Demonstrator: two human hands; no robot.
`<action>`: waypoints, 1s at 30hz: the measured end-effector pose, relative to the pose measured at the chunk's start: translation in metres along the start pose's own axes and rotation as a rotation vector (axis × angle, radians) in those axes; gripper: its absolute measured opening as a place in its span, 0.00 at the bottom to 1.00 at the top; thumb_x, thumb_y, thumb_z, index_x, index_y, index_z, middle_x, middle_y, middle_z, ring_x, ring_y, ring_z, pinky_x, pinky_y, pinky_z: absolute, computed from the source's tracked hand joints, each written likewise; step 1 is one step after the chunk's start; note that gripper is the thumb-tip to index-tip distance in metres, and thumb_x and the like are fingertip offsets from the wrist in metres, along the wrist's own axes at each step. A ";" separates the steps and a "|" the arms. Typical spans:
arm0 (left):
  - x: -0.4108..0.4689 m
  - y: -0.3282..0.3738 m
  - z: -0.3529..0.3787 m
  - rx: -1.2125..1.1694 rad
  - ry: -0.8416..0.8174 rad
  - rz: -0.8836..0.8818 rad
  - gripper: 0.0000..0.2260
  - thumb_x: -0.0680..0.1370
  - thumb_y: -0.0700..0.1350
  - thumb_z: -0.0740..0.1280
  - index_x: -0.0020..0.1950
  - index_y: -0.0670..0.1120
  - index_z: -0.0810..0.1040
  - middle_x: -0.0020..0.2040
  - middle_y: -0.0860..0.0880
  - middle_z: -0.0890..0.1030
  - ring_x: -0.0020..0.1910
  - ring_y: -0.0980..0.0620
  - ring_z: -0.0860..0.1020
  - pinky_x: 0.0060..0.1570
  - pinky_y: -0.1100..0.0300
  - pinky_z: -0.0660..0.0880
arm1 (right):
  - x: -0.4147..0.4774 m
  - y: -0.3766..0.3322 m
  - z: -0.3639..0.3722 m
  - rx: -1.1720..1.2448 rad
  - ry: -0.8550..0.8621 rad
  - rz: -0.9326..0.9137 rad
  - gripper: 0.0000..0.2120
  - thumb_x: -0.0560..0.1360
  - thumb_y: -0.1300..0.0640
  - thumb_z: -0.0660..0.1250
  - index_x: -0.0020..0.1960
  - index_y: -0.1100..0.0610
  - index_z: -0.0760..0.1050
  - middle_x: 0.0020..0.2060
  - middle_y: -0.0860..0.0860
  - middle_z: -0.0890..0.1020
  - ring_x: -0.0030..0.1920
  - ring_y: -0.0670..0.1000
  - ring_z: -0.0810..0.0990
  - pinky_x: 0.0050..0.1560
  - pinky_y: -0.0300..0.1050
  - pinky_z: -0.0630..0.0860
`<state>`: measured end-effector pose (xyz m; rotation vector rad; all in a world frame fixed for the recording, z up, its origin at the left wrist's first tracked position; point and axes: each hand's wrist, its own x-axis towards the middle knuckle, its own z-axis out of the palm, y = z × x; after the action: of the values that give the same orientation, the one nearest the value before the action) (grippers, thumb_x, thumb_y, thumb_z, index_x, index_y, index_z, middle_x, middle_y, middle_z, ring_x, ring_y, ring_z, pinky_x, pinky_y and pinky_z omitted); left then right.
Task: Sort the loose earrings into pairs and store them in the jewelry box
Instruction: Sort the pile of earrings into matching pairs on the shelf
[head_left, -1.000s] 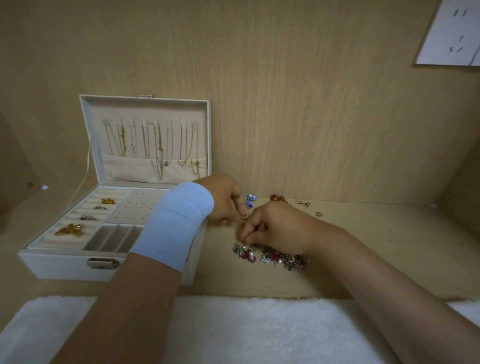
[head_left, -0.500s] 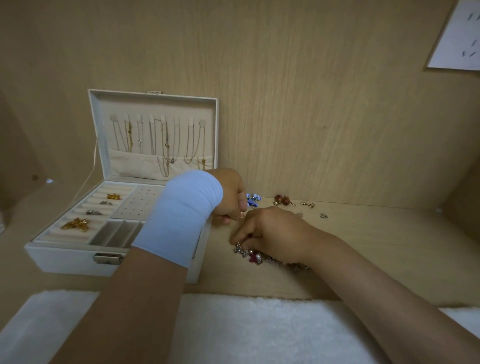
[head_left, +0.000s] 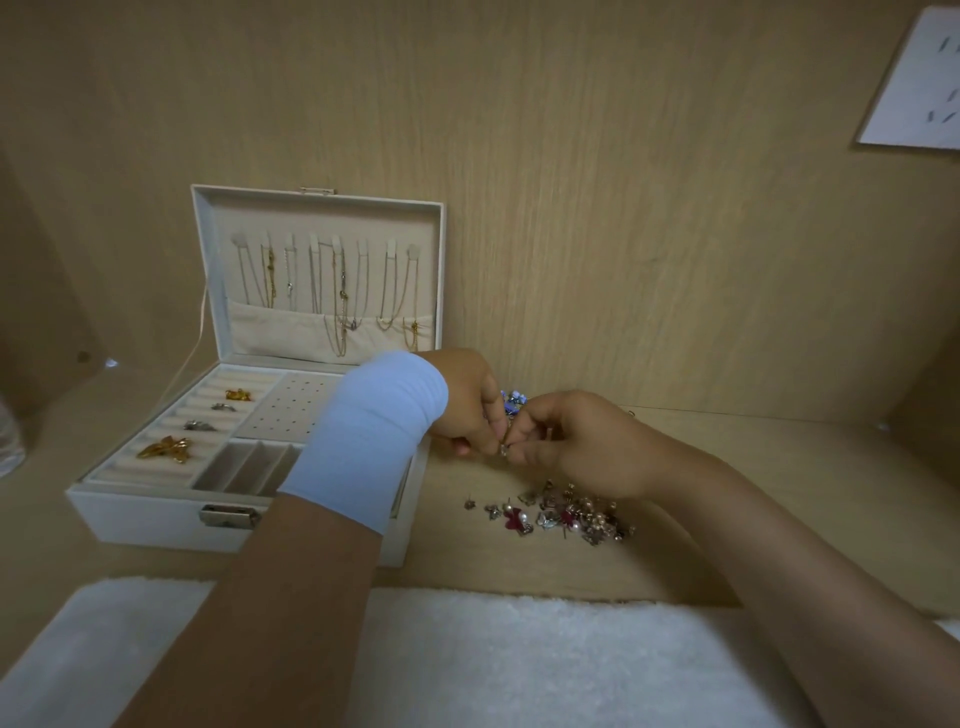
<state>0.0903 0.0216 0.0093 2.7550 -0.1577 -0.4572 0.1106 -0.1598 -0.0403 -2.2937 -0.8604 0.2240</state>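
Left hand (head_left: 467, 405) and right hand (head_left: 582, 447) meet just right of the open jewelry box (head_left: 135, 512), which stands at the surface's (head_left: 779, 493) left side. Fingertips of both are curled together, pinching one small earring (head_left: 503, 450). Loose earrings (head_left: 550, 517) are heaped mid-surface, toward its front edge.

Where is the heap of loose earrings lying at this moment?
In the head view, the heap of loose earrings lies on the wooden surface right of the jewelry box, just nearer the camera than the right hand.
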 end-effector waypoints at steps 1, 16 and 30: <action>0.000 0.000 0.000 -0.003 0.000 0.005 0.03 0.73 0.48 0.74 0.46 0.55 0.83 0.33 0.53 0.83 0.36 0.59 0.80 0.53 0.61 0.75 | 0.000 0.001 -0.002 0.038 0.008 0.024 0.05 0.76 0.55 0.72 0.42 0.48 0.80 0.35 0.42 0.80 0.33 0.39 0.75 0.39 0.38 0.74; -0.003 -0.007 -0.007 0.005 0.031 0.028 0.06 0.75 0.52 0.72 0.42 0.51 0.84 0.33 0.54 0.83 0.34 0.58 0.78 0.52 0.58 0.76 | -0.002 -0.005 0.003 0.011 0.063 0.087 0.03 0.75 0.56 0.73 0.43 0.50 0.83 0.35 0.44 0.83 0.30 0.39 0.77 0.34 0.33 0.73; -0.002 -0.001 -0.004 0.171 0.107 -0.027 0.09 0.74 0.50 0.73 0.51 0.49 0.85 0.51 0.52 0.84 0.54 0.50 0.81 0.59 0.52 0.77 | -0.015 -0.034 0.015 -0.289 -0.142 0.056 0.06 0.74 0.50 0.69 0.47 0.44 0.85 0.29 0.32 0.78 0.34 0.31 0.75 0.35 0.27 0.65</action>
<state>0.0897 0.0243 0.0135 2.9441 -0.1395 -0.3151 0.0762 -0.1421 -0.0314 -2.5984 -0.9526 0.3073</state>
